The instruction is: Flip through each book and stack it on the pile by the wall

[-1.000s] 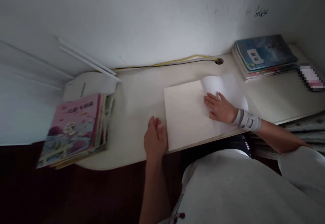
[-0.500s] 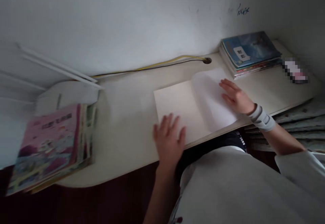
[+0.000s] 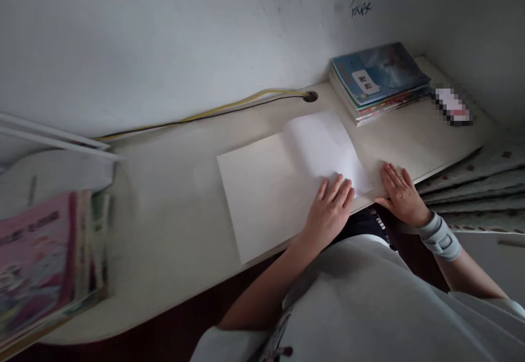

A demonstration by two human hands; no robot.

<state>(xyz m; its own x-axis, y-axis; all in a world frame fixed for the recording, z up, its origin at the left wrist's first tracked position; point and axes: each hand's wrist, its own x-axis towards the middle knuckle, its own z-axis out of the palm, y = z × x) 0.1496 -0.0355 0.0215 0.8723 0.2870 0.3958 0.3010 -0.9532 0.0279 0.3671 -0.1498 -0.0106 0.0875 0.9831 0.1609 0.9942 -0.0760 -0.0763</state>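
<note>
A stack of white paper (image 3: 258,203) lies on the desk, and its top sheet (image 3: 322,146) is curled back in a loose fold. My left hand (image 3: 330,212) rests with its fingers apart on the near edge of that folded sheet. My right hand (image 3: 400,195), with a grey wrist brace (image 3: 439,236), lies flat on the bare desk just right of the paper, close to the sheet's corner and the desk's front edge. Neither hand grips anything.
The cream desk (image 3: 172,225) stands against a white wall. Blue-covered books (image 3: 379,75) sit back right, next to a pixelated object (image 3: 451,105). Pink-covered books (image 3: 36,241) lie at left. A yellow and black cable (image 3: 213,111) enters a desk hole (image 3: 310,96).
My left hand has moved right onto the folded sheet's near edge. My right hand has left the sheet for the desk beside it. The view has shifted, moving everything left.
</note>
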